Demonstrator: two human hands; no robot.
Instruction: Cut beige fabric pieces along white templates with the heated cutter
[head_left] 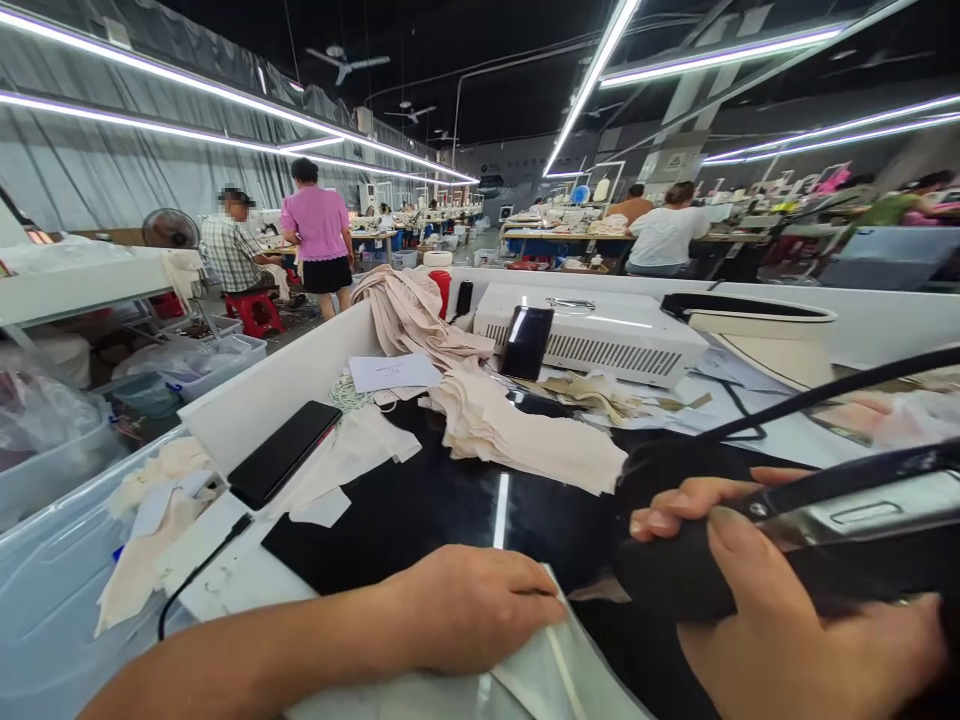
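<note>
My left hand (480, 610) is closed at the front of the work surface, fingertips pinching the edge of a pale, thin sheet (570, 665); fabric or film, I cannot tell. At the right, my right hand (780, 600) is partly blurred. Its thumb and fingers close around the end of a long black-and-silver device (870, 505), whose kind does not show. A dark rounded shape (667, 560) lies against those fingers. Just beyond both hands, a stack of cream cut fabric pieces (525, 425) rests on a glossy black board (450, 500).
A black phone (281, 455) lies by the left wall. Another dark phone (527, 342) leans on a white vented box (585, 330). Beige cloth (409, 310) drapes over the back corner. A black cable (825, 395) arches at right, near a cream visor (757, 335). Several people work beyond.
</note>
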